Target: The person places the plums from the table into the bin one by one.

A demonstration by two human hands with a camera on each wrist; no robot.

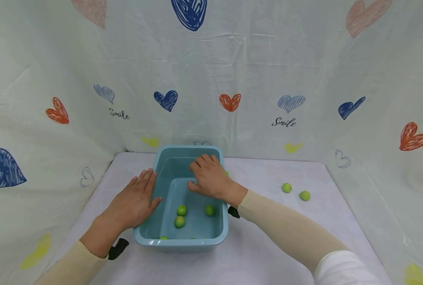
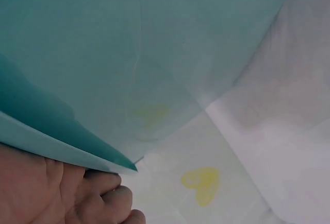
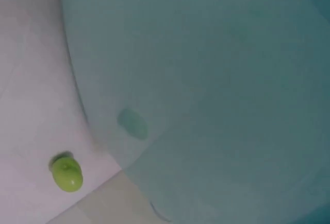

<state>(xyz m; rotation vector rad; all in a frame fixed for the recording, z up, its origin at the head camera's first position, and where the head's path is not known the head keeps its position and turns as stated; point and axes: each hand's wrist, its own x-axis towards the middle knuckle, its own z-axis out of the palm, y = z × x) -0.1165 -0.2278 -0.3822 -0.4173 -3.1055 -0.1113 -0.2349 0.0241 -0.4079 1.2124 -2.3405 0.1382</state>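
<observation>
The person's left hand (image 1: 134,200) lies along the left side of a pale blue, rectangular plastic tub (image 1: 181,242), its fingers straight, released and side by side against the outer wall near the rim. The right hand (image 1: 211,178) hangs over the tub's right side, back upward, thumb apart from the bent fingers; whether they grasp anything underneath cannot be told.

Inside the tub, 3 small, round, bright-green fruits (image 1: 180,221) show clearly on the floor, 2 of them close together and 1 farther right; part of another shows behind the near rim. On the white table (image 1: 261,237), 2 loose green fruits (image 1: 305,195) lie near each other, well right of the tub, and a partly hidden green fruit (image 1: 227,173) shows just beside its right rim. Behind hangs a white heart-printed sheet (image 1: 250,59).
</observation>
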